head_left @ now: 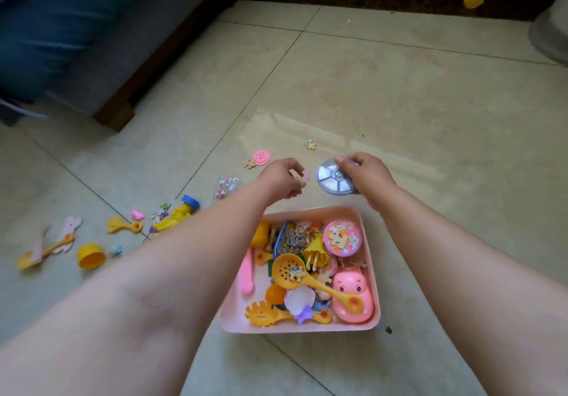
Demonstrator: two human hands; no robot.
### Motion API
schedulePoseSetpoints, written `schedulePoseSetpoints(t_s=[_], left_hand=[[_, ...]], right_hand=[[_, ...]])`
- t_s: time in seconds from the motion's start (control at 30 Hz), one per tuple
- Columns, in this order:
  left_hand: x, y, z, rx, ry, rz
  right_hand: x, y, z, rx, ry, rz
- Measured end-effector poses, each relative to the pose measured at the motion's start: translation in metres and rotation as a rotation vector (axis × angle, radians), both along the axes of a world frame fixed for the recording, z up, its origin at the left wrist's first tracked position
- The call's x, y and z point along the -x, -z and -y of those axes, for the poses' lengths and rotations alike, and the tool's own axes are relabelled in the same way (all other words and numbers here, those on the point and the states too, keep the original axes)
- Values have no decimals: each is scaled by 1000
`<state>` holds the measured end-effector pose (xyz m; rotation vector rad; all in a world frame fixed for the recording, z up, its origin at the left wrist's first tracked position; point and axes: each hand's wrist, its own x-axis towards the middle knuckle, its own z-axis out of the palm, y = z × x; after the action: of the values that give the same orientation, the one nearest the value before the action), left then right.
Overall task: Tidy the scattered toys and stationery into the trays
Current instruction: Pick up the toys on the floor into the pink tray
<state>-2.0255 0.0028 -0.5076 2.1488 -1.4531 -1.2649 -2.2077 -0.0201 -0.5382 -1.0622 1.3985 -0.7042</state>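
Observation:
A pink tray [370, 251] sits on the tiled floor, filled with several toys, among them a pink pig toy [353, 298] and a yellow slotted spoon [295, 271]. Just beyond the tray's far edge, my right hand [367, 174] grips a round clear compartment box [333, 177] by its rim. My left hand [281, 179] pinches a small pale puzzle piece [306, 176] next to that box.
Loose on the floor to the left lie a yellow cup [90, 255], yellow spoons [123, 226], a blue-capped yellow toy [178, 212], a sticker sheet [227, 185], a pink disc [261, 157] and puzzle pieces [310, 144]. A grey sofa [123, 42] stands far left.

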Motion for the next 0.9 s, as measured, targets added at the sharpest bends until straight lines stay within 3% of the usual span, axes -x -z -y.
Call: schedulePoseSetpoints(t_s=[0.2,0.27,0.33,0.5,0.67,0.77,0.9], left_hand=[[-49,-32,-52,-407,155,-14],[-55,-40,-64,-524,218,55],[-55,-44,-68,-521,282,211],[-30,-41,-42,-174,220,343],[-12,-32,-7,-31,246,494],[-26,-16,9,-9,143,544],[-45,6,29,-185,-71,364]], right_hand=[[-30,-17,-24,150,-427,-210],[-42,-23,-34,198,-616,-317],[-49,-23,-42,251,-725,-449],[-41,-17,-46,298,-542,-618],[-41,-11,-38,307,-509,-666],[-52,-6,-20,301,-457,-673],[-66,4,10,222,-444,-743]])
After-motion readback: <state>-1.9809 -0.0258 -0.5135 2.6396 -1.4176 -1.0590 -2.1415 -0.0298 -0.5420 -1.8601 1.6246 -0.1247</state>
